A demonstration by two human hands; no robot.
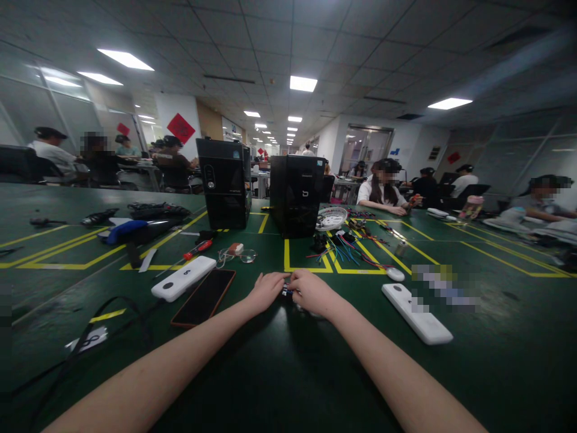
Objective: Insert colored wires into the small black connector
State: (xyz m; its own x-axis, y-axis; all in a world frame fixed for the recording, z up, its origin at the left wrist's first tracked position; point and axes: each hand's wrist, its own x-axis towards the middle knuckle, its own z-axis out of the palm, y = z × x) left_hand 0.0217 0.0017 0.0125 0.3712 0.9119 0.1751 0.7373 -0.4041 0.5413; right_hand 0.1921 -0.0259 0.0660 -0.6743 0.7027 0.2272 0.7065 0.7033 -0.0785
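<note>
My left hand (265,293) and my right hand (314,293) meet at the middle of the green table (252,373). Between their fingertips is a small dark part with white and blue bits (286,290); its kind is too small to tell. The fingers of both hands are bent and closed on it, and they hide much of it. Something pale and blurred lies beneath my right palm, mostly covered. To the left of my left hand lies a dark phone with a brown edge (205,299). Beside the phone is a long white power bank-like device (184,279).
Two black computer towers (223,195) (295,198) stand ahead. Near them are a white basket (332,218), colored cables (345,248) and glasses (247,256). A red-handled screwdriver (197,249) lies left, another white device (417,314) right. A black strap (85,322) crosses the left. People sit beyond.
</note>
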